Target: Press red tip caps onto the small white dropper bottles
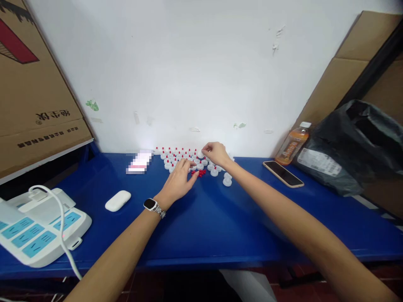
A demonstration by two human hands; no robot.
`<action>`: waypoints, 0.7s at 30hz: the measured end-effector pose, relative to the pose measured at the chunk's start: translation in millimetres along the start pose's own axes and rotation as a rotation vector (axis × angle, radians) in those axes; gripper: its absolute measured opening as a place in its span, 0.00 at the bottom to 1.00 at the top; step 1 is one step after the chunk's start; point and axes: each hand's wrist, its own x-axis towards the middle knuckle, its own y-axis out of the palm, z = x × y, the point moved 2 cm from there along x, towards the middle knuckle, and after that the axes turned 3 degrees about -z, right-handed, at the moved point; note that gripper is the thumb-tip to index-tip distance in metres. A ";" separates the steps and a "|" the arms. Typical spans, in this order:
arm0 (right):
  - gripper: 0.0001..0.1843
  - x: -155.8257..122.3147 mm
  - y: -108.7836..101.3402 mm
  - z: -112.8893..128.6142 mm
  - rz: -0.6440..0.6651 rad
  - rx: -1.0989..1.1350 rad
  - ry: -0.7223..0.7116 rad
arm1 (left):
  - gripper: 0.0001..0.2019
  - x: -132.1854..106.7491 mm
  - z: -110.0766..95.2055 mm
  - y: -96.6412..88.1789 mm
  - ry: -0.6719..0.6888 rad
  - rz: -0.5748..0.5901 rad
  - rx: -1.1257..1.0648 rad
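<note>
Several small white caps with red tips (176, 155) stand in rows at the back of the blue table (220, 218), by the white wall. A small heap of loose red pieces (199, 173) lies in front of them. My left hand (179, 181), with a watch on its wrist, rests palm down with its fingertips at the red heap; the fingers are curled together. My right hand (215, 153) hovers over the right end of the rows, its fingers pinched on a white cap. Two plain white caps (227, 179) lie apart to the right.
A white earbud case (118, 200) and a white power strip with a cable (34, 230) sit at the left. A phone (283, 173), an orange drink bottle (292, 144) and a black plastic bag (355, 147) are at the right. Cardboard boxes (34, 88) lean on both sides.
</note>
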 end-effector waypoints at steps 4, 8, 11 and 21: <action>0.07 -47.1 -2.6 7.8 0.065 0.399 -0.071 | 0.17 -0.2 -0.1 -1.3 0.006 -0.079 0.000; 0.11 -77.3 4.6 8.8 0.143 0.590 -0.031 | 0.16 -1.3 3.9 0.9 0.055 0.021 -0.010; 0.12 -84.0 3.1 6.5 0.147 0.580 -0.014 | 0.13 -0.6 10.9 3.9 0.063 0.121 -0.062; 0.07 -96.0 7.1 10.1 0.108 -0.251 -0.301 | 0.15 0.8 17.7 11.7 0.029 0.176 -0.121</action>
